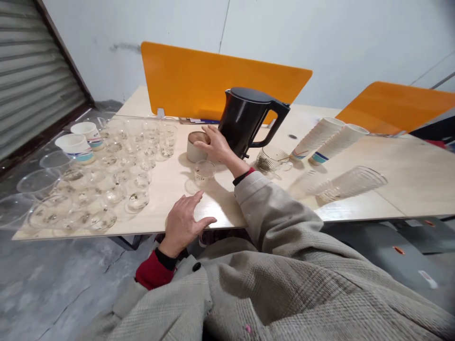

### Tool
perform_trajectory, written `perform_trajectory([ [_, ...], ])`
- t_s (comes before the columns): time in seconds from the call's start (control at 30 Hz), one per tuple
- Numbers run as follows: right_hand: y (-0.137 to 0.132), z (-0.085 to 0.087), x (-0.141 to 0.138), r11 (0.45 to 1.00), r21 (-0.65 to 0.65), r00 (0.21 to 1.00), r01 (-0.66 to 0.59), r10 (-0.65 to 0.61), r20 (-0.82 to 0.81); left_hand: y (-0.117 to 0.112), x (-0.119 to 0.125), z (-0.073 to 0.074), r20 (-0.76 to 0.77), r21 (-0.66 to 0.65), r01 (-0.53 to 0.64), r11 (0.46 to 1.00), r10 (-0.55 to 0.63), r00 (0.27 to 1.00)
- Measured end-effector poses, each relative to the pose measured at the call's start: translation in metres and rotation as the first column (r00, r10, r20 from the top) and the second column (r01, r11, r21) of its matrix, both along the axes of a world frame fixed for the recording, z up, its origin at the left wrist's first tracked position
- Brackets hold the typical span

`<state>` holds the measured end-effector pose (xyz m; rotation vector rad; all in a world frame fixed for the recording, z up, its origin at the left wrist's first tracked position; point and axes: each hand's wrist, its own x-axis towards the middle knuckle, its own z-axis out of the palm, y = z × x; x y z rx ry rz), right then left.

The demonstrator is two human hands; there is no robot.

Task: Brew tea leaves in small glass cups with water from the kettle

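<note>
My left hand (183,222) is at the table's front edge, thumb and fingers apart, holding nothing. Just beyond its fingertips stands a small clear plastic cup (204,174) with a few dark bits at the bottom. My right hand (218,148) reaches over the right side of a beige round canister (195,152), fingers spread at its brown top; whether they touch it I cannot tell. Behind that hand is a black electric kettle (241,118). To its right, a clear glass jug (272,160) has dark tea leaves in it.
Many clear cups (137,201) with dark bits crowd the table's left side, alongside two white paper cups (76,147). At right stand paper cup stacks (316,139), and a clear cup stack (351,184) lies on its side. Orange dividers (188,78) line the back.
</note>
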<state>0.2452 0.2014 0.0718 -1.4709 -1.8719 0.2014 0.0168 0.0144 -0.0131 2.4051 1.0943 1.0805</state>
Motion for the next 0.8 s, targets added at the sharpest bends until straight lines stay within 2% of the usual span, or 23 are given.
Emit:
perform_trajectory([
  [0.07, -0.023, 0.005, 0.008, 0.997, 0.080, 0.998, 0.003, 0.001, -0.060, 0.000, -0.001, 0.002, 0.022, -0.038, -0.004, 0.999, 0.005, 1.000],
  [0.13, -0.052, 0.007, 0.013, 0.995, 0.096, 0.988, 0.006, 0.009, -0.152, 0.001, -0.002, 0.004, 0.065, -0.091, -0.009, 0.996, 0.015, 0.998],
  [0.23, -0.096, 0.001, 0.013, 0.998, -0.030, 0.935, -0.056, 0.042, -0.353, 0.003, -0.003, 0.005, 0.170, -0.153, -0.037, 0.987, 0.063, 0.983],
  [0.37, -0.134, -0.013, 0.001, 0.946, -0.224, 0.783, -0.235, 0.048, -0.620, 0.008, -0.001, 0.003, 0.204, -0.149, -0.094, 0.984, 0.124, 0.971],
  [0.47, -0.142, -0.018, -0.007, 0.920, -0.258, 0.746, -0.294, 0.052, -0.664, 0.010, 0.000, 0.001, 0.142, -0.117, -0.123, 0.985, 0.139, 0.980],
  [0.8, -0.142, -0.021, -0.011, 0.912, -0.283, 0.806, -0.298, 0.081, -0.586, 0.010, -0.001, 0.002, 0.058, -0.097, -0.134, 0.986, 0.140, 0.988],
])
